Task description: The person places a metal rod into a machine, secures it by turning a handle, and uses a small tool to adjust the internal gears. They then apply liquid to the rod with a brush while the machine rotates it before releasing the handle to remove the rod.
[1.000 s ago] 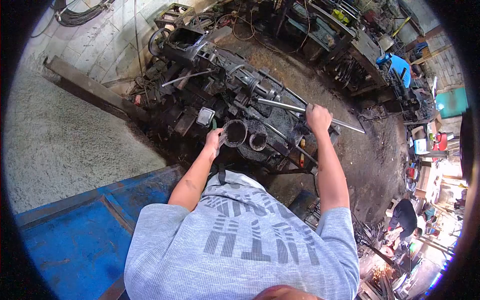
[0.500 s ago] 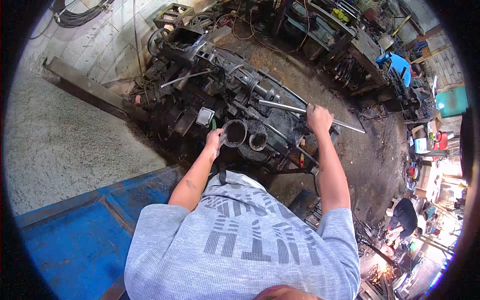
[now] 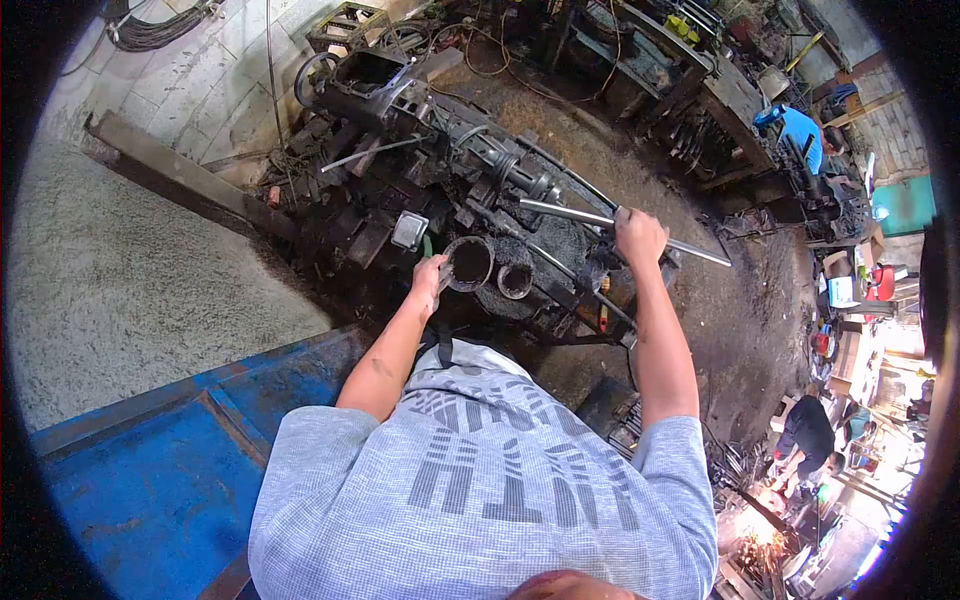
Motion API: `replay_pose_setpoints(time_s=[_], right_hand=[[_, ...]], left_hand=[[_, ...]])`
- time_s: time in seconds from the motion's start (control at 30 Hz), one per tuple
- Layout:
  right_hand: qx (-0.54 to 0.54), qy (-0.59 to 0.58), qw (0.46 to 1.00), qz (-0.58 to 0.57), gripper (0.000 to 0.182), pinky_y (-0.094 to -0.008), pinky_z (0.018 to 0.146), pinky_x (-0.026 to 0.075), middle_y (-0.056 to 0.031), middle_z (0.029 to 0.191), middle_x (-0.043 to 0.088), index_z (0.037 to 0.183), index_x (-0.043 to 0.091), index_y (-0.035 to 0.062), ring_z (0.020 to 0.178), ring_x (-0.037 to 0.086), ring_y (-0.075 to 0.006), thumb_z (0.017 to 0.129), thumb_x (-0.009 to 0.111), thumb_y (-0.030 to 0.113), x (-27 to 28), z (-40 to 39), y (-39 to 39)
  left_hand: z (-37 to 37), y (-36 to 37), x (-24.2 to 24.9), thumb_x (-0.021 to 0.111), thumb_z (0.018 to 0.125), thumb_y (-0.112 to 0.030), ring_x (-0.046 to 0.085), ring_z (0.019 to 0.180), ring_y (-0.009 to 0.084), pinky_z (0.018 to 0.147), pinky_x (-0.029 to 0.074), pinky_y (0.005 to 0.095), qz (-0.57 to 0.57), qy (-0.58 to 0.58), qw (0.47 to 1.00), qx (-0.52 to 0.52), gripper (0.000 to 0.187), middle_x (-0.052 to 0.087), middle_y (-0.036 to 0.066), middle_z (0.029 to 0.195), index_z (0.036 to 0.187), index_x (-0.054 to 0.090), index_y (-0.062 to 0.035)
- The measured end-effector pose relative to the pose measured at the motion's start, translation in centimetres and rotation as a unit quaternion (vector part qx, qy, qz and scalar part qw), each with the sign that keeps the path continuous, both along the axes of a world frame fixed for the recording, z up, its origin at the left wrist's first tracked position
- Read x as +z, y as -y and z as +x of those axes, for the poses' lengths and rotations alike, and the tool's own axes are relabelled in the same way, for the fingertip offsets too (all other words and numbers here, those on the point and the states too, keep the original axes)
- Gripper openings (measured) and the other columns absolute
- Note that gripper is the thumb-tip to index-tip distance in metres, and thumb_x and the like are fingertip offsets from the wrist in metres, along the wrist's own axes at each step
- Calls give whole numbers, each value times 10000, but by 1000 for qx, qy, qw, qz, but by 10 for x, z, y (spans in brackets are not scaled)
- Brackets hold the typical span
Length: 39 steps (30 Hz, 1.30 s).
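A long metal bar [image 3: 570, 211] lies slantwise over the right part of a dark, greasy machine [image 3: 500, 165]. Wrapped round the bar is my right hand [image 3: 640, 237], its fingers closed. My left hand [image 3: 430, 277] is closed at the left edge of a round metal ring [image 3: 470, 264]; what its fingers grip is too small to make out. A smaller round opening [image 3: 515, 281] sits just right of the ring. Above my left hand is a small square light-coloured box [image 3: 409, 231].
A blue metal sheet [image 3: 150, 490] lies at the lower left. A steel beam [image 3: 180, 180] runs along the left. One person [image 3: 808, 425] bends near sparks at the lower right; another person [image 3: 802, 135] is at the upper right.
Both hands and the bar hold nearly the same places. The sparks at the lower right look a little different.
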State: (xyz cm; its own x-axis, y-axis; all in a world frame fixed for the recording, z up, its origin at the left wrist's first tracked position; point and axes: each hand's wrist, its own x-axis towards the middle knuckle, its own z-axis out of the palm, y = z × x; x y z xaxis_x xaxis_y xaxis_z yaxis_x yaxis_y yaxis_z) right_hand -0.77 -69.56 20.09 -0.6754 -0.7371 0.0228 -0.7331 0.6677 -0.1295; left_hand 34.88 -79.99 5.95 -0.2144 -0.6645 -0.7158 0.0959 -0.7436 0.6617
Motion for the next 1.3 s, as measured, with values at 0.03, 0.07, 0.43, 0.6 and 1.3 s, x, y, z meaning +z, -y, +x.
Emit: replay_pose_setpoints(time_s=[0.03, 0.07, 0.43, 0.6, 1.3], right_hand=[[-1, 0, 1000, 0, 422, -525, 844, 447, -226, 873, 664, 862, 701, 70, 864, 634, -402, 871, 412, 377, 0, 0, -1], [0, -4, 1000, -4, 420, -525, 845, 446, -227, 878, 663, 866, 700, 70, 865, 633, -402, 870, 413, 376, 0, 1, -2], [-2, -24, 1000, -2, 407, -511, 846, 438, -177, 892, 678, 822, 701, 68, 889, 634, -356, 872, 420, 359, 0, 0, -3], [-3, -13, 1000, 1, 391, -512, 833, 443, -183, 878, 676, 808, 699, 65, 873, 633, -359, 863, 426, 338, 0, 0, -3], [2, -38, 999, 7, 402, -508, 829, 442, -178, 890, 679, 849, 701, 71, 884, 629, -360, 870, 420, 358, -3, -1, -6]], left_hand=[[-1, -1, 3, 582, 853, -211, 610, 838, 178, 744, 499, 313, -4, -6, 1000, 15, 194, 625, 50, 935, 993, 566, -76], [-2, -1, 6, 601, 827, -191, 605, 784, 186, 714, 491, 320, -7, -13, 999, 30, 200, 622, 63, 883, 965, 573, -49], [-1, 0, -16, 607, 821, -201, 596, 772, 184, 710, 485, 321, -26, -7, 1000, 12, 204, 615, 68, 864, 947, 580, -41], [0, -4, -1, 614, 814, -208, 600, 782, 185, 718, 484, 321, -21, -3, 999, 26, 231, 621, 73, 866, 963, 584, -34], [-1, -6, -4, 613, 813, -190, 613, 815, 202, 761, 497, 328, -19, 2, 1000, 13, 315, 621, 85, 902, 1056, 543, -2]])
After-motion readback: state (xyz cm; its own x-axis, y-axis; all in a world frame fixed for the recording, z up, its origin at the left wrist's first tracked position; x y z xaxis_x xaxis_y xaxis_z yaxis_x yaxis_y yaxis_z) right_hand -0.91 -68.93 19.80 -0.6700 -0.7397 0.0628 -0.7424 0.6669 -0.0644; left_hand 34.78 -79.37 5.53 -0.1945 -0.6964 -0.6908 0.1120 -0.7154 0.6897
